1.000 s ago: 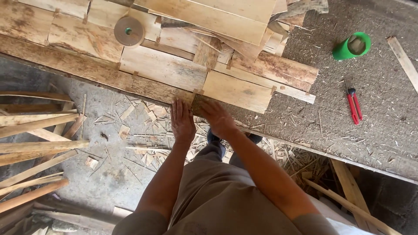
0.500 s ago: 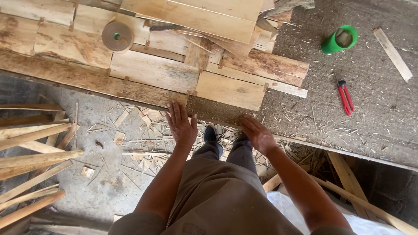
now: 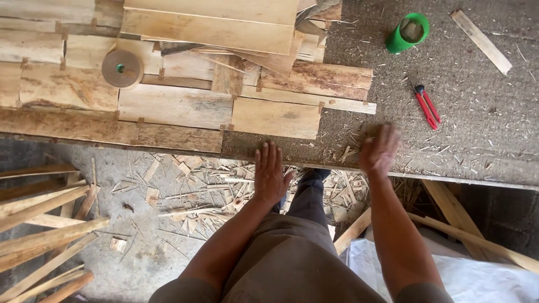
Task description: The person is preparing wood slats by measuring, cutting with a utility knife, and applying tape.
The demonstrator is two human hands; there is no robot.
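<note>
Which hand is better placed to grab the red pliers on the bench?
Right, probably. The right hand is already over the bench surface, nearer the red pliers. The left hand sits at the bench edge, farther away.

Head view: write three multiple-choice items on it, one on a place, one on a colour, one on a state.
1. Where do the pliers lie?
A. on the floor
B. on the workbench, beyond the right hand
C. on the stacked boards

2. What colour is the cup-like container?
A. green
B. blue
C. white

3. What does the left hand hold?
A. a board
B. the tape roll
C. nothing; its fingers are spread flat

Answers:
1. B: the red handles rest on the grey top, beyond that hand and to its right.
2. A: its wall is bright green.
3. C: the palm lies open at the bench edge.
</note>
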